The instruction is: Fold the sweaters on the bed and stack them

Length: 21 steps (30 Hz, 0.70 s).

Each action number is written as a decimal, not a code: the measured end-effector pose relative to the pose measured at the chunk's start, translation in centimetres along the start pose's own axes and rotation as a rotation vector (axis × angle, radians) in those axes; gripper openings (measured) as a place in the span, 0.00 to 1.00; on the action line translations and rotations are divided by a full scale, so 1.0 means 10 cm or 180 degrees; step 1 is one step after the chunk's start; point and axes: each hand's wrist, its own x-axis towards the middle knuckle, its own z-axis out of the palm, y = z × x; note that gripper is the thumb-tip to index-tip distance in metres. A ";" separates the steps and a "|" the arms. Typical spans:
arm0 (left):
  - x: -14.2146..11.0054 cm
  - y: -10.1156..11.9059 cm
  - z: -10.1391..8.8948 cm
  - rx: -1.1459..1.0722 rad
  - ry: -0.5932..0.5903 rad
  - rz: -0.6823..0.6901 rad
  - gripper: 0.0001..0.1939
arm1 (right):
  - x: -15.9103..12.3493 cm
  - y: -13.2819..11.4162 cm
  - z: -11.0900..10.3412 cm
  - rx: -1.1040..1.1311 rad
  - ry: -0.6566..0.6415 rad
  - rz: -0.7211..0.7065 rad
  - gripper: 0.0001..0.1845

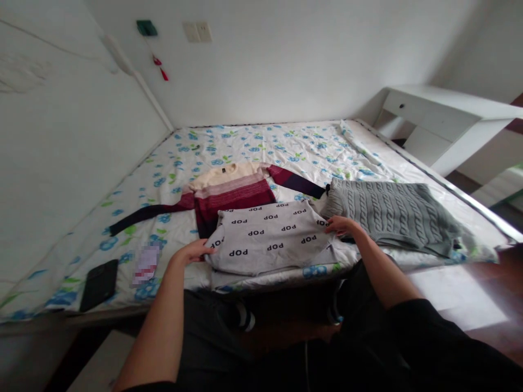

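A light grey garment (pixel 265 234) printed with "POP" in dark letters lies spread at the bed's near edge, its lettering upside down to me. My left hand (pixel 195 250) pinches its left side. On the opposite side, my right hand (pixel 342 225) grips the fabric edge. Behind it, partly covered by it, lies a striped sweater (pixel 235 188) in cream, pink and maroon, with dark sleeve ends stretched out to both sides. To the right of my right hand rests a grey cable-knit garment (pixel 392 215). What the grey printed garment is exactly, I cannot tell.
A floral sheet (pixel 229 142) covers the bed. Near its left front edge are a black phone-like item (pixel 99 284) and a blurred pale packet (pixel 146 264). A white desk (pixel 439 122) stands at the right. Walls border the left and far sides.
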 end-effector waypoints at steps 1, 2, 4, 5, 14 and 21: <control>-0.01 0.00 0.02 0.0236 0.0191 0.0068 0.29 | -0.04 0.04 0.01 -0.0141 0.0226 -0.0063 0.14; -0.01 0.01 0.06 0.0504 0.0422 0.0155 0.29 | -0.07 0.07 0.04 -0.0325 0.0516 -0.0166 0.14; -0.04 0.03 0.17 0.1033 0.0994 0.0410 0.27 | -0.15 0.08 0.15 -0.0674 0.1165 -0.0498 0.16; -0.08 0.04 0.25 0.1228 0.1252 0.0581 0.26 | -0.19 0.06 0.23 -0.0783 0.1399 -0.0705 0.18; -0.66 -0.06 1.45 0.1583 0.0153 0.2233 0.16 | -0.62 -0.21 1.37 -0.0770 -0.0075 -0.2257 0.17; -0.66 -0.06 1.55 0.1721 -0.0104 0.2058 0.12 | -0.66 -0.28 1.40 -0.0971 0.0270 -0.2119 0.10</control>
